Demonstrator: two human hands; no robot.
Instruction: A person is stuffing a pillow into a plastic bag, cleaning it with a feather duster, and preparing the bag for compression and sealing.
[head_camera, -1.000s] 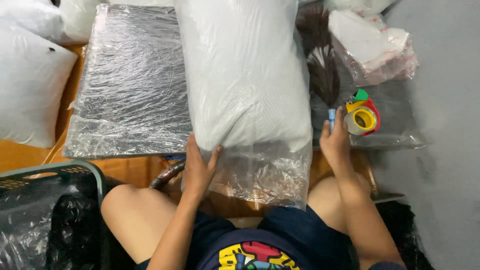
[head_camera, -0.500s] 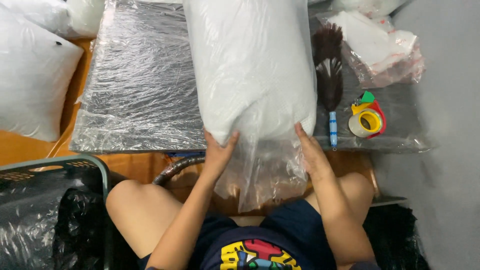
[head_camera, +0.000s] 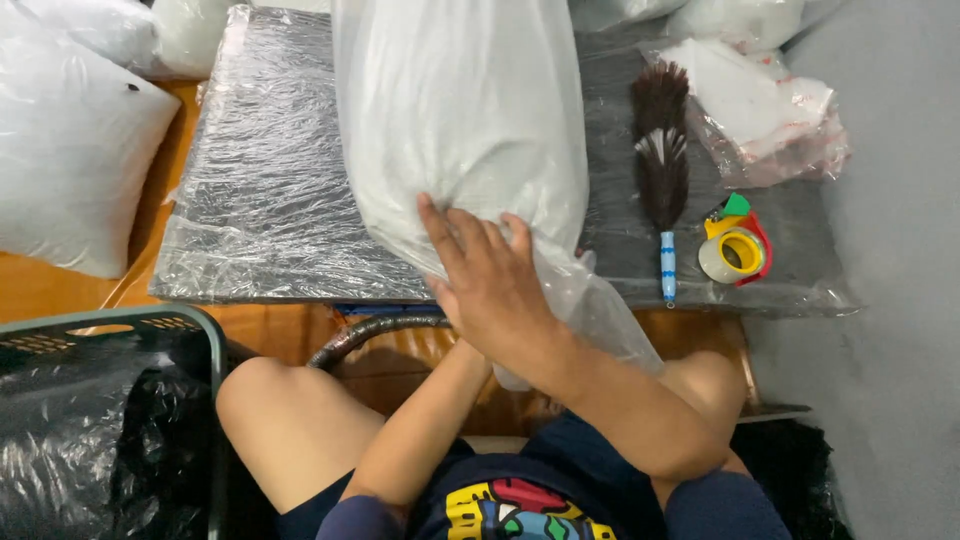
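Observation:
A large white pillow (head_camera: 460, 110) inside a clear plastic bag lies lengthwise on a low table wrapped in shiny film (head_camera: 260, 200). My right hand (head_camera: 490, 285) rests flat on the pillow's near end with fingers spread, its arm crossing in from the lower right. My left forearm (head_camera: 420, 440) rises from below and its hand is hidden under the right hand and the bag. The bag's loose open end (head_camera: 610, 325) hangs off the table edge over my lap.
A dark feather duster with a blue-white handle (head_camera: 662, 170) and a tape dispenser (head_camera: 735, 250) lie right of the pillow. A bagged white item (head_camera: 760, 110) sits beyond them. Another white pillow (head_camera: 70, 180) lies left. A basket (head_camera: 205, 335) lined with black plastic stands at my left knee.
My right hand came off the pillow's right side and crossed leftward onto its near end, covering my left hand. The view has shifted slightly closer and left.

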